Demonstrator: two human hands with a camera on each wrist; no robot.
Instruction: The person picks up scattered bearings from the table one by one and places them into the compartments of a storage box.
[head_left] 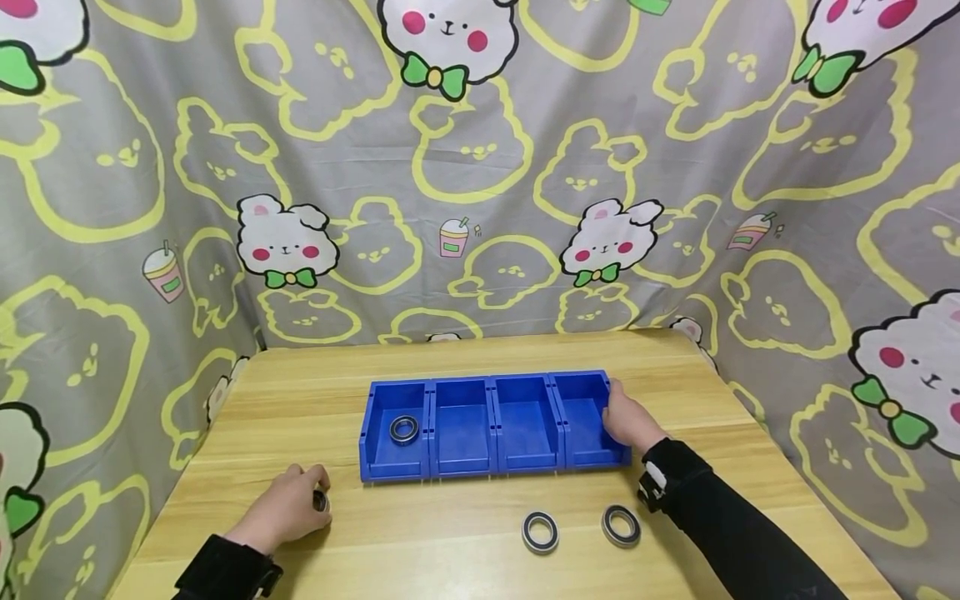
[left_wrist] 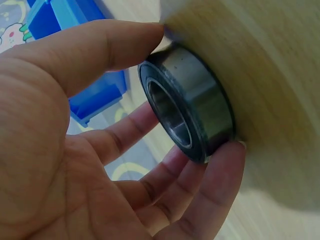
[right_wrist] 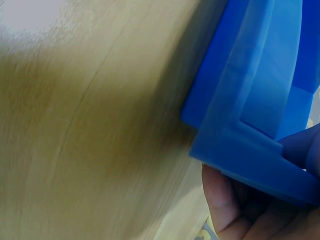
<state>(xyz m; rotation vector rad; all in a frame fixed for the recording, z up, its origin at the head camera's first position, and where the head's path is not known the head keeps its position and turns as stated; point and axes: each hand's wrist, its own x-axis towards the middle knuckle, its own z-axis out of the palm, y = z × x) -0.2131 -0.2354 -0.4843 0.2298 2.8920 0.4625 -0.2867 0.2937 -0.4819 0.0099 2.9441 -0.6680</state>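
Note:
My left hand (head_left: 288, 507) is at the table's left front, thumb and fingers around a ball bearing (left_wrist: 185, 102) with a dark seal and a shiny steel outer ring. In the left wrist view the bearing stands on its edge close to the wood. My right hand (head_left: 632, 418) grips the right side wall of a row of blue bins (head_left: 461, 472); in the right wrist view its fingers (right_wrist: 220, 195) lie along the outside of that wall. A second bearing (head_left: 403, 430) lies inside the leftmost bin. The other bins show bare floors.
Two more bearings lie flat in front of the bins, one bearing (head_left: 540, 532) near the middle and another bearing (head_left: 621, 526) further right by the right sleeve. The wooden table (head_left: 315, 392) meets a patterned curtain (head_left: 480, 275) at the back and both sides.

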